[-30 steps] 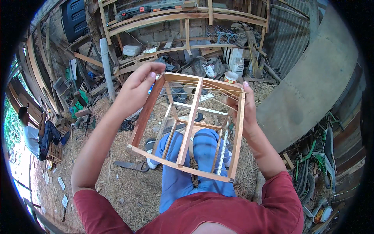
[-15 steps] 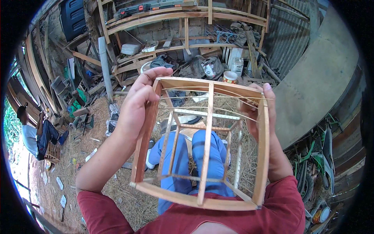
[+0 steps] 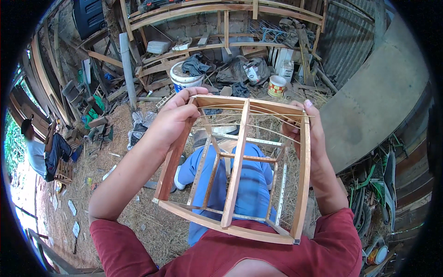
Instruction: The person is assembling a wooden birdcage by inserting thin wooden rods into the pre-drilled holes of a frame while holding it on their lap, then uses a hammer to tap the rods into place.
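Observation:
A box-shaped wooden frame (image 3: pixel 234 171) made of thin slats is held up over my lap, tilted, with a bar running down the middle of its near face. Several thin, bowed sticks (image 3: pixel 272 130) cross its far part. My left hand (image 3: pixel 177 117) grips the far left corner, thumb and fingers closed round the slat. At the far right corner, my right hand (image 3: pixel 311 129) is closed on the frame; its thumb shows outside and some fingers are behind the wood. Rows of small holes or marks dot the inner slats.
A white bucket (image 3: pixel 185 82) with dark cloth and a red-and-yellow can (image 3: pixel 277 86) stand ahead among scrap. A large grey board (image 3: pixel 374 101) leans at right. Far left, another person (image 3: pixel 39 150) sits on a wooden crate. Straw and shavings cover the ground (image 3: pixel 120 184).
The frame has shifted slightly left at its near edge and turned a little in my hands. My view has tipped down, showing more of the bucket. Both hands keep their hold.

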### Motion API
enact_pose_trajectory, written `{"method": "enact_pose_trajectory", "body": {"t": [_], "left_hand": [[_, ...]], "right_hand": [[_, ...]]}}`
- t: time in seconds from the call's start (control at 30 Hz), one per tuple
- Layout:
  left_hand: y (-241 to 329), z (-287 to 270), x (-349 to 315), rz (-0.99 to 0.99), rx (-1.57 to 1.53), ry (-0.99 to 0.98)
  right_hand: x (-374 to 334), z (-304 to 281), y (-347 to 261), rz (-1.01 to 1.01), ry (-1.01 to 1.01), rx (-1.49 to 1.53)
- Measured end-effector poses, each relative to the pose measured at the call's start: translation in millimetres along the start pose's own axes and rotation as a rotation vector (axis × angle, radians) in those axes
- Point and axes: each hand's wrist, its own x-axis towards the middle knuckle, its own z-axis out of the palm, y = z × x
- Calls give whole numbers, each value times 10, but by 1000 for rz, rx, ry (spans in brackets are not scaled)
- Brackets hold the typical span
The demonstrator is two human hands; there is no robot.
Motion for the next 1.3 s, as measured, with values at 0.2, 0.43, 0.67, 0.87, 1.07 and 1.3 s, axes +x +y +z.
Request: {"method": "enact_pose_trajectory", "body": {"t": [0.2, 0.43, 0.67, 0.87, 1.07, 1.3], "left_hand": [[-49, -37, 44, 29, 17, -47], [-3, 115, -55, 73, 26, -72], [104, 343, -356, 153, 139, -33], [324, 329, -567, 170, 337, -12], [984, 367, -593, 344, 1101, -186], [1049, 370, -282, 442, 1417, -617]], "right_hand": [[38, -209, -123, -44, -82, -334], [-38, -191, -638, -556, -96, -832], [-306, 285, -925, -852, -372, -1493], [-334, 346, -977, -780, -474, -1490], [-415, 554, -1018, -847, -638, -1616], [-322, 713, -1019, -798, -702, -1571]]}}
